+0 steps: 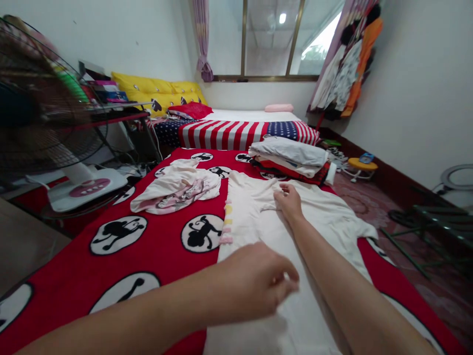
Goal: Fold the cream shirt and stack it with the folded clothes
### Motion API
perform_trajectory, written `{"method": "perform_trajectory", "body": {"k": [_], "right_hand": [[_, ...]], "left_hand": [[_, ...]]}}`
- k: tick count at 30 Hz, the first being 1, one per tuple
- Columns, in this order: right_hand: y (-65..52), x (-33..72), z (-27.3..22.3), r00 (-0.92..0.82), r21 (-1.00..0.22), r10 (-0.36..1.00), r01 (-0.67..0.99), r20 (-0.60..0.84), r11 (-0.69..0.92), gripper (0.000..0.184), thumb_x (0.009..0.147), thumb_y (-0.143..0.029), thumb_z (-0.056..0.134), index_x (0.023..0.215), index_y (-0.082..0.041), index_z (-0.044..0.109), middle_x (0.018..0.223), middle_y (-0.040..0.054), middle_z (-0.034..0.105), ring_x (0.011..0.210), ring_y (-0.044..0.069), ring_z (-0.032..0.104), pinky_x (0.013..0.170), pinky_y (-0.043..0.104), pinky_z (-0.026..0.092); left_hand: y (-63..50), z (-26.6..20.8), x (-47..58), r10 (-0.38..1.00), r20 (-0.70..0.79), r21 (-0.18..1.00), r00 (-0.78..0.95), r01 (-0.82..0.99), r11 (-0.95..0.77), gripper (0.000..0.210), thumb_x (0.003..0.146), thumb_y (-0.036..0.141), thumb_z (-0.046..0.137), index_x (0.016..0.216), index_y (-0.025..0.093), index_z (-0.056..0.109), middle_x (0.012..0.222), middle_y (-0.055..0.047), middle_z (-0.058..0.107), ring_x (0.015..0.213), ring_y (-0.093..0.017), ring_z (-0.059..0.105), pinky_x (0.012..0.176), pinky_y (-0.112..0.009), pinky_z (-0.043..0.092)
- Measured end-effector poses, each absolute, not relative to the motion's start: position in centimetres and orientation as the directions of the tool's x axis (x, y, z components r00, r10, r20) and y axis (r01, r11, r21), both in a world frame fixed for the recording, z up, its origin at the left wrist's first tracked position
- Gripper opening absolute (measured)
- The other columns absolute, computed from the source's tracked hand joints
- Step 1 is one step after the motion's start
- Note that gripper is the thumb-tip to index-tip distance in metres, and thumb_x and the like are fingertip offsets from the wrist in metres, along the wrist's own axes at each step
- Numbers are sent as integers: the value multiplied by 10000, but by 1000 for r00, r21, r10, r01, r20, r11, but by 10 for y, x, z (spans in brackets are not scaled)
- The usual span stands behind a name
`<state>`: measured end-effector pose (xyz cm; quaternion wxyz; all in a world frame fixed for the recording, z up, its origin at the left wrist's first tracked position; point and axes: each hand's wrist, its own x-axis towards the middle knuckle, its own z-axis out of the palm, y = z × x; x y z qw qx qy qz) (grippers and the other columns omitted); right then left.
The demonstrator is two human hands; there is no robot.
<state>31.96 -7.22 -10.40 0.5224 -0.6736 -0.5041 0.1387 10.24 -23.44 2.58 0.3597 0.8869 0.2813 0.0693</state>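
Note:
A white short-sleeved shirt (244, 207) lies spread on the red bed cover, with pastel pink and yellow trim along its left edge. My right hand (290, 201) reaches to the upper part, thumb and fingers pinching the white cloth there. Nearer to me, my left hand (254, 281) hovers over the lower part of the shirt, slightly blurred. Its fingers are loosely curled, with a gap beside the thumb and nothing visible in them. To the left lies a crumpled white garment (177, 190) with a pinkish print.
Folded clothes (290, 155) are stacked at the far right of the red cover (162, 261) with monkey prints. On the left stands a fan (81, 182) beside a cluttered table (121, 111). A yellow stool (362, 165) and a dark green metal frame (443, 222) stand at right.

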Motion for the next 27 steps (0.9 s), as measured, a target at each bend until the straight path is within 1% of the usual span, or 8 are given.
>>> {"method": "perform_trajectory", "body": {"k": [2,4,7,11,16,22,25,27], "right_hand": [[-73,318,-103,426,-833,830,547,360,80,415,680,-279,549,1069,-145,605,1088,105,660,939,211,605,823,307,472],[-75,317,-101,407,-821,831,562,379,99,412,690,-277,529,1072,-148,613,1077,95,668,886,205,611,784,305,478],[-78,317,-101,395,-799,821,589,413,118,419,709,-260,481,1091,-147,608,1084,88,664,838,191,612,727,287,479],[-82,315,-99,414,-757,791,647,451,92,376,710,-211,442,1036,-155,620,1061,83,653,839,192,602,713,278,470],[-91,309,-92,418,-679,780,734,467,13,282,688,-166,470,904,-193,649,999,71,634,836,213,573,744,307,446],[-92,298,-73,258,-400,772,916,581,-5,261,730,-148,484,882,-221,683,1073,75,623,1039,278,510,890,393,393],[-64,285,-57,164,-484,825,863,540,145,265,746,-131,473,906,-199,674,1045,71,645,957,224,574,892,349,424],[-37,273,-51,127,-567,881,804,456,178,277,746,-127,481,939,-181,672,955,58,676,823,182,617,805,302,470]], "left_hand": [[-200,5,120,709,146,535,690,548,-643,355,917,251,435,1231,187,588,1154,-102,663,1073,-217,611,954,-318,444],[-164,-21,132,797,249,400,550,691,-602,463,927,217,406,1380,127,422,1398,-158,476,1302,-221,433,1081,-333,337],[-126,-59,134,890,224,268,398,853,-448,663,923,440,433,1465,97,265,1544,-197,208,1433,-313,153,1142,-502,186],[-114,-88,122,893,182,182,412,878,-442,722,896,625,332,1471,190,294,1560,-162,178,1439,-345,88,1136,-565,83],[-118,-91,119,881,198,167,430,871,-463,704,894,646,275,1468,239,310,1561,-149,187,1437,-350,94,1125,-580,67],[-119,-93,122,884,229,208,407,867,-453,717,886,651,274,1463,228,326,1559,-147,197,1437,-352,90,1127,-581,49],[-119,-93,122,887,231,228,400,864,-449,726,876,654,292,1462,228,328,1562,-140,189,1438,-357,78,1128,-587,37],[-119,-93,122,886,235,238,399,861,-450,727,876,648,301,1462,218,329,1562,-146,184,1438,-358,74,1130,-587,32]]}}
